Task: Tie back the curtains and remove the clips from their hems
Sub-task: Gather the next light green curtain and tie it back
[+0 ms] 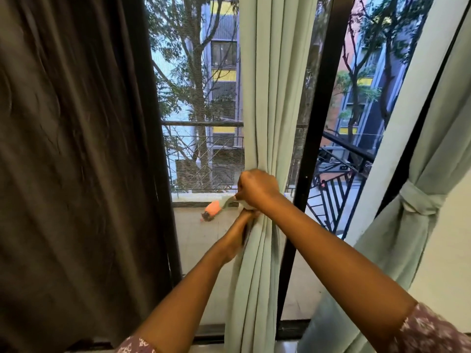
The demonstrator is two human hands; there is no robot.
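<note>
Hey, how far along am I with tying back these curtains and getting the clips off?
Done: the right-hand green curtain already wears a knotted tie-back. In hand: both hands work at the gathered middle curtain; the right hand pulls a pale strip across it, while the left hand grips the folds below. Left: finishing that knot. No clips are visible; the hems are out of view.

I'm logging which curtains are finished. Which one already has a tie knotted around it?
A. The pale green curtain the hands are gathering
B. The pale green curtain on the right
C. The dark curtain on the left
B: the right curtain is cinched by a knotted tie; the middle curtain is only being bunched by both hands.
</note>
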